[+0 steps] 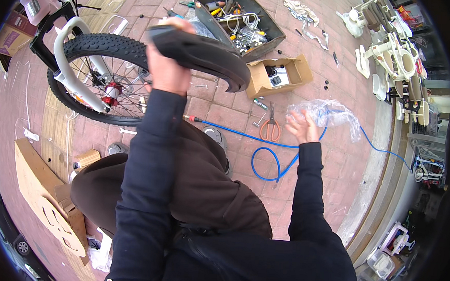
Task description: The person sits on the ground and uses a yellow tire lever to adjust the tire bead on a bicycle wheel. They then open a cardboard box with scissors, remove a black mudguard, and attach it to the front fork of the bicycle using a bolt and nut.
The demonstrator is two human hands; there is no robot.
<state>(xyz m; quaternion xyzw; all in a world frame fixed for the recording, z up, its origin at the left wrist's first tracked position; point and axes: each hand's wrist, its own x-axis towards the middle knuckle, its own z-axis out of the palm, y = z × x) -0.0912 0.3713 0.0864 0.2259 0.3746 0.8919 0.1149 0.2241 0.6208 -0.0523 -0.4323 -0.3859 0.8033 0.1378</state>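
My left hand (168,74) is closed around a black curved plastic mudguard (204,56), lifted in front of the bicycle wheel (68,46). The wheel has a knobby tyre and a red hub, and sits in a white fork (66,71). My right hand (303,128) is off to the right with its fingers spread. Just beyond it is a crumpled clear plastic bag (334,118); whether the fingers touch it I cannot tell. A blue air hose (251,136) runs below the bag. Orange-handled pliers (270,130) lie left of my right hand.
A metal toolbox (272,44) full of tools and parts stands ahead, with a small open cardboard box (298,67) beside it. Flattened cardboard (39,191) lies at left. Beige child-seat-like parts (400,61) are piled at far right, beside a stone step (368,201).
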